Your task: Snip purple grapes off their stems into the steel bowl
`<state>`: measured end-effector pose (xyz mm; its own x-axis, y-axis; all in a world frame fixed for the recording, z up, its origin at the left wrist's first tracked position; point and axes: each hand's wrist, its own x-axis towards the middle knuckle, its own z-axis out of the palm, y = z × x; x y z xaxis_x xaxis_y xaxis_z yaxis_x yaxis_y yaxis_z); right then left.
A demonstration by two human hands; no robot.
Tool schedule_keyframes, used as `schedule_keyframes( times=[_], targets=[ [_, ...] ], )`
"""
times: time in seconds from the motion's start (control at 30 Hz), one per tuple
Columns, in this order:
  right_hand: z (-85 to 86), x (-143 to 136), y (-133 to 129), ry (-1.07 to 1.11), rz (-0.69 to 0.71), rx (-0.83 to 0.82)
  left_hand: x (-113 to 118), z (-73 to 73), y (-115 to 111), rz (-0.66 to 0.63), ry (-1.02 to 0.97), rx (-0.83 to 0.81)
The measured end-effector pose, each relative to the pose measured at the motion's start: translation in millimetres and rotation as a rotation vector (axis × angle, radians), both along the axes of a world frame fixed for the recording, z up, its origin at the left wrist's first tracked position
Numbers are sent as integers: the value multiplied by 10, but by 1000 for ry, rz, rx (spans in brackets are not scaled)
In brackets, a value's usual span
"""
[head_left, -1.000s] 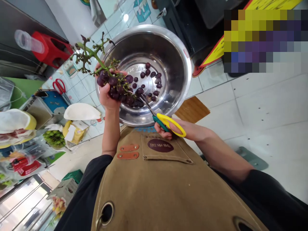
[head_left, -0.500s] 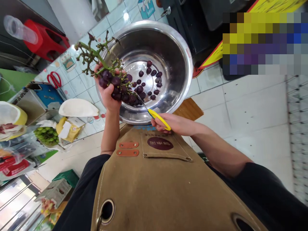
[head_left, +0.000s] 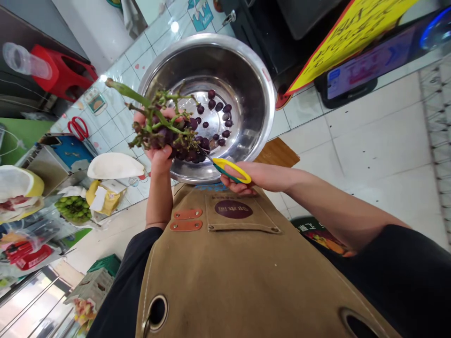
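My left hand (head_left: 160,157) is closed around a bunch of dark purple grapes (head_left: 181,151), held over the near left part of a steel basin (head_left: 249,141). Bare green stems stick out of the bunch toward the upper left. In my right hand (head_left: 243,180) are scissors (head_left: 232,171) with yellow and green handles. Their blades reach into the lower right of the bunch, and the tips are hidden among the grapes. Several loose grapes (head_left: 226,116) lie on the basin's bottom.
Red-handled scissors (head_left: 78,127) and a white scoop-like dish (head_left: 115,165) lie on the tiled-pattern counter to the left, near green grapes (head_left: 73,209). A red stool-shaped holder (head_left: 59,70) stands at the back left. A yellow sign (head_left: 348,44) and a phone-like screen (head_left: 366,65) are on the right.
My left hand has turned the bunch, so its stems now lie across the front of the grapes. The scissors' handles show more of their green side. The whole view has shifted slightly.
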<state>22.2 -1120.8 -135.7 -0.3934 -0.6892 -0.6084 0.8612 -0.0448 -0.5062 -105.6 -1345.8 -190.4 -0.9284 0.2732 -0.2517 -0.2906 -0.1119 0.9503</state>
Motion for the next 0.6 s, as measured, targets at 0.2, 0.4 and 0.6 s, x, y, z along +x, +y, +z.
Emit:
schedule_keyframes(
  times=[0.2, 0.4, 0.6],
  targets=[
    [20, -52, 75, -183, 19, -46, -181, -2, 219, 5, 399, 107],
    [66, -188, 89, -281, -28, -9, -259, -162, 176, -165, 355, 105],
    [-76, -271, 97, -351, -137, -85, -384, -479, 123, -205, 275, 91]
  ],
)
